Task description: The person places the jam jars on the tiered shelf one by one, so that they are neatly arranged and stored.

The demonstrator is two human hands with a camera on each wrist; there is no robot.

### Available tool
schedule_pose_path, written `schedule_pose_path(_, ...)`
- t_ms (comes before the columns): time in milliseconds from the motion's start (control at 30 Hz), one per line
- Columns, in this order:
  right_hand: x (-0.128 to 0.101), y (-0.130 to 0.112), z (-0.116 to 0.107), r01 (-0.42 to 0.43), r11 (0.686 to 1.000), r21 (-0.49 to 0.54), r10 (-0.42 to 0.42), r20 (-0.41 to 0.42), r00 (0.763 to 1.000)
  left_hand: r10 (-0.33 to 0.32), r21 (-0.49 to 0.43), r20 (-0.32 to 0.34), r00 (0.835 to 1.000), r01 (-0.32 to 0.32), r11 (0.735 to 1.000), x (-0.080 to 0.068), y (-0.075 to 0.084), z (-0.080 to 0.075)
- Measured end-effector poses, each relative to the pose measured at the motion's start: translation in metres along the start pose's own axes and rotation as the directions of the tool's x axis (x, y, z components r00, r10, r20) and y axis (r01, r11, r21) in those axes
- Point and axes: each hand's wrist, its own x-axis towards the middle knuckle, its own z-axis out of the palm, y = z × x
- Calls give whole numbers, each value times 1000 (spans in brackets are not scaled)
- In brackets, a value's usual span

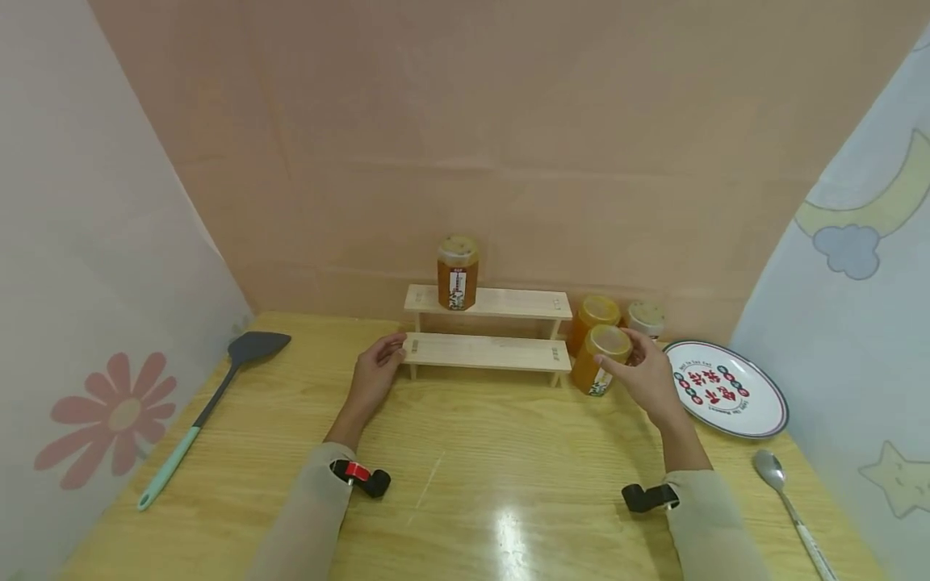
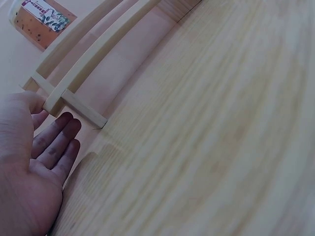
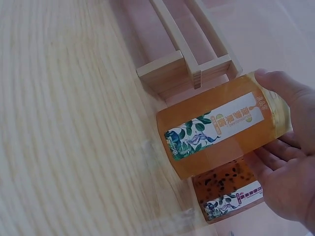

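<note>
Right hand: grasping the front jar near its top, thumb on one side and fingers curling round the other; the right wrist view is showing the thumb at the lid end and the fingers lying under the glass.
Front jar: standing upright on the table, just beside the right end of the rack; amber contents, leafy label facing forward.
Left hand: lying relaxed and released, holding nothing; its thumb is touching the left end of the rack's lower step, while the fingers are stretching flat along the table under that end.
Rack: a two-step wooden stand sitting at the back middle of the table, against the pink backdrop.
Top jar: standing upright on the upper step, towards its left end.
Back jar: standing directly behind the front jar, touching or nearly touching it; the right wrist view is showing seeds in it.
White-lid jar: sitting just right of the back jar.
Plate: lying to the right of the right hand.
Spoon: lying at the table's near right edge.
Spatula: lying well to the left, blade pointing away.
</note>
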Motion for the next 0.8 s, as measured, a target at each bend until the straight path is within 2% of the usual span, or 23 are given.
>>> schedule_pose_path(400, -4, -2, 2, -21, 1000, 3, 21, -52, 998, 3, -23, 15, 1000, -2, 1000, -2, 1, -1)
schedule_pose_path(633, -6, -6, -1, 2, 1000, -21, -3, -41, 999, 19, -26, 9, 1000, -19, 999, -2, 3, -3)
schedule_pose_path(800, -10, -12, -3, 15, 999, -45, -17, -36, 999, 8, -5, 8, 1000, -8, 1000, -1, 1, -3)
